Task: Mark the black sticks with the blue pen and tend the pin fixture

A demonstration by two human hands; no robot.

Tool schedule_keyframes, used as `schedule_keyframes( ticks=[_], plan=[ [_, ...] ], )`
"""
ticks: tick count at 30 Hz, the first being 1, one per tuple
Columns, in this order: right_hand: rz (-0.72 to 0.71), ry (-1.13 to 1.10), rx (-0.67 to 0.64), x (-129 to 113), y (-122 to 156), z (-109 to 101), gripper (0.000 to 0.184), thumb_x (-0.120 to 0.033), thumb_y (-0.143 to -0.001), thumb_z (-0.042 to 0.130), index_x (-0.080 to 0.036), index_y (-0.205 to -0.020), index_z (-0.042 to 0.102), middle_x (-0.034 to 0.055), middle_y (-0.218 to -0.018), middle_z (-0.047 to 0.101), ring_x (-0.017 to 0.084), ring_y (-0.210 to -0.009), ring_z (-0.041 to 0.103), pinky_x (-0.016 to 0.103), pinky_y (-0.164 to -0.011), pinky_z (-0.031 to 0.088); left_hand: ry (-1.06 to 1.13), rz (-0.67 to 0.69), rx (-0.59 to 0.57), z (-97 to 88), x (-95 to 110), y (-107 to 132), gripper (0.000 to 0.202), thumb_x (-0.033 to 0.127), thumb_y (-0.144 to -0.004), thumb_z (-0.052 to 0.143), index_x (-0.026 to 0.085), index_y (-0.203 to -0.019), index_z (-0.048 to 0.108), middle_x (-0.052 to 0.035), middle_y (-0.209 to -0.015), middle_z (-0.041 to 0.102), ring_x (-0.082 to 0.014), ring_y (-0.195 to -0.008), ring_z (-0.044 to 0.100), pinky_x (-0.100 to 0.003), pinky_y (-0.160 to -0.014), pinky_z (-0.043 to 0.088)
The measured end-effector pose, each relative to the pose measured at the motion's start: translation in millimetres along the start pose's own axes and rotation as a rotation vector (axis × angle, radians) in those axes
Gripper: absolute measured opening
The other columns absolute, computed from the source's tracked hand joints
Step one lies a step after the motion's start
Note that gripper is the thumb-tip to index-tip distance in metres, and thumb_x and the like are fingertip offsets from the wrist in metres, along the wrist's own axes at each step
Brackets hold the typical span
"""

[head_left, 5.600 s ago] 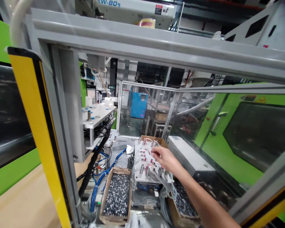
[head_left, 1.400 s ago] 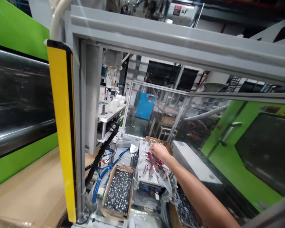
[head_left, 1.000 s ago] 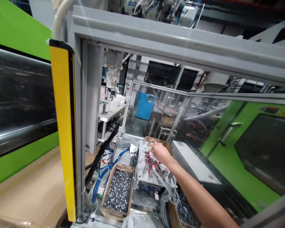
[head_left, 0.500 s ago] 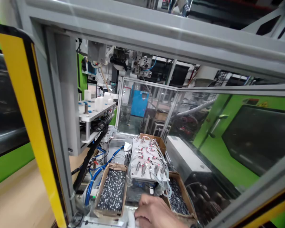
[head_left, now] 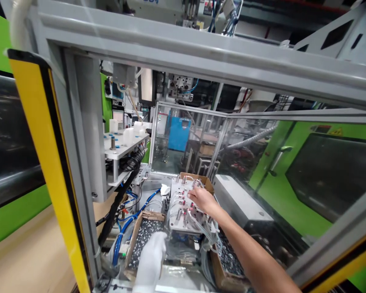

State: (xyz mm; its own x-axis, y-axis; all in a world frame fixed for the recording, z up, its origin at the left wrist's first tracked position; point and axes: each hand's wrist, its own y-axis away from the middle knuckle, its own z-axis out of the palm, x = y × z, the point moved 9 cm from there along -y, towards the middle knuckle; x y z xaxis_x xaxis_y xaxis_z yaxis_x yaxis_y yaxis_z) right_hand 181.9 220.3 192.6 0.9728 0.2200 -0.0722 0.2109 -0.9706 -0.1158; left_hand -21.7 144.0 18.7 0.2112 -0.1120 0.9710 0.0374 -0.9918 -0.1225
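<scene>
My right hand (head_left: 202, 200), bare, reaches over the white fixture plate (head_left: 177, 224) with its metal pins, small red-tipped fittings and clear tubes. Its thumb and fingers are pinched together near the middle of the plate; whatever they hold is too small to make out. My left hand (head_left: 152, 254), in a white glove, is above the right side of a cardboard box (head_left: 130, 248) full of small dark and shiny parts. The gloved fingers look curled closed, and anything inside them is hidden.
To the right of the plate, another cardboard box (head_left: 224, 278) holds dark ring-like parts, partly behind my forearm. Blue hoses (head_left: 118, 240) run along the left. A grey metal housing (head_left: 240, 199) stands right, and a frame post with a yellow strip (head_left: 45, 162) borders the left side.
My right hand has moved forward and up from the front edge to the plate. My gloved left hand has risen into view over the left box.
</scene>
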Motion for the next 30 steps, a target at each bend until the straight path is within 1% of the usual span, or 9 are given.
schedule_keyframes(
  ticks=[3,6,9,14,20,24,27,29,30],
  plan=[
    [0.015,0.049,-0.053,10.3,-29.1,18.3,0.029,-0.022,-0.098,0.047,-0.017,-0.077,0.067,0.0044,-0.080,0.066,0.014,-0.078,0.059,0.028,-0.065,0.027,-0.413,0.037,-0.013,-2.0,-2.7,-15.7,0.052,0.023,-0.093,0.029,0.006,-0.117,0.072,-0.0242,-0.131,0.064,-0.0325,-0.139,0.050,-0.049,-0.125,0.029],
    [0.003,0.071,-0.089,13.3,-41.5,33.8,0.026,-0.019,-0.095,0.048,-0.017,-0.081,0.070,0.0061,-0.082,0.069,0.015,-0.078,0.061,0.028,-0.064,0.028,-0.574,0.016,-0.097,6.8,-16.9,-17.6,0.065,0.007,-0.087,0.024,0.008,-0.141,0.060,-0.0203,-0.156,0.048,-0.0307,-0.152,0.034,-0.049,-0.128,0.022],
    [0.000,0.100,-0.116,15.0,-45.8,42.7,0.028,-0.018,-0.093,0.046,-0.016,-0.085,0.073,0.0089,-0.087,0.073,0.016,-0.083,0.064,0.027,-0.064,0.030,-0.446,0.029,-0.116,12.8,-26.2,-15.1,0.063,0.009,-0.089,0.025,0.014,-0.141,0.060,-0.0140,-0.162,0.041,-0.0274,-0.154,0.030,-0.048,-0.129,0.021],
    [0.004,0.127,-0.111,12.4,-45.7,44.9,0.033,-0.021,-0.097,0.042,-0.014,-0.088,0.074,0.0127,-0.095,0.075,0.018,-0.089,0.067,0.027,-0.065,0.032,-0.238,0.018,-0.045,10.5,-30.6,-14.5,0.054,0.020,-0.095,0.029,0.018,-0.139,0.061,-0.0116,-0.164,0.040,-0.0210,-0.153,0.033,-0.043,-0.130,0.021],
    [-0.011,0.084,-0.094,2.5,-41.6,32.4,0.031,-0.026,-0.097,0.049,-0.015,-0.078,0.071,0.0087,-0.083,0.072,0.016,-0.081,0.065,0.026,-0.064,0.031,-0.312,0.064,0.014,3.8,-14.7,-13.9,0.055,0.015,-0.092,0.030,0.015,-0.136,0.062,-0.0128,-0.157,0.049,-0.0216,-0.147,0.044,-0.043,-0.129,0.026],
    [0.021,-0.001,0.079,6.1,-7.6,-8.8,0.039,-0.032,-0.104,0.038,-0.016,-0.082,0.066,0.0082,-0.090,0.069,0.017,-0.084,0.062,0.027,-0.070,0.035,-0.327,0.159,0.153,-10.6,1.0,-10.4,0.048,0.029,-0.095,0.034,0.012,-0.126,0.067,-0.0174,-0.142,0.061,-0.0274,-0.139,0.053,-0.050,-0.126,0.033],
    [0.060,-0.181,0.308,26.1,52.2,-35.8,0.044,-0.044,-0.105,0.033,-0.018,-0.084,0.062,0.0077,-0.086,0.067,0.019,-0.081,0.060,0.028,-0.072,0.037,-0.199,0.150,0.216,-26.8,8.6,3.9,0.046,0.039,-0.096,0.040,0.014,-0.122,0.067,-0.0178,-0.134,0.064,-0.0290,-0.131,0.057,-0.051,-0.122,0.038],
    [0.124,-0.210,0.306,48.2,95.9,-23.4,0.048,-0.048,-0.105,0.031,-0.019,-0.080,0.059,0.0080,-0.082,0.066,0.020,-0.077,0.059,0.031,-0.071,0.036,-0.073,0.106,0.242,-37.5,11.1,22.6,0.041,0.042,-0.093,0.046,0.018,-0.118,0.068,-0.0154,-0.131,0.066,-0.0295,-0.129,0.057,-0.050,-0.121,0.039],
    [0.176,-0.192,0.221,61.2,114.9,-4.8,0.046,-0.047,-0.105,0.032,-0.020,-0.079,0.059,0.0080,-0.081,0.067,0.020,-0.076,0.061,0.031,-0.070,0.036,0.002,0.064,0.246,-40.9,10.4,34.2,0.037,0.042,-0.092,0.050,0.021,-0.115,0.068,-0.0135,-0.130,0.066,-0.0297,-0.130,0.056,-0.049,-0.122,0.038]
  ],
)
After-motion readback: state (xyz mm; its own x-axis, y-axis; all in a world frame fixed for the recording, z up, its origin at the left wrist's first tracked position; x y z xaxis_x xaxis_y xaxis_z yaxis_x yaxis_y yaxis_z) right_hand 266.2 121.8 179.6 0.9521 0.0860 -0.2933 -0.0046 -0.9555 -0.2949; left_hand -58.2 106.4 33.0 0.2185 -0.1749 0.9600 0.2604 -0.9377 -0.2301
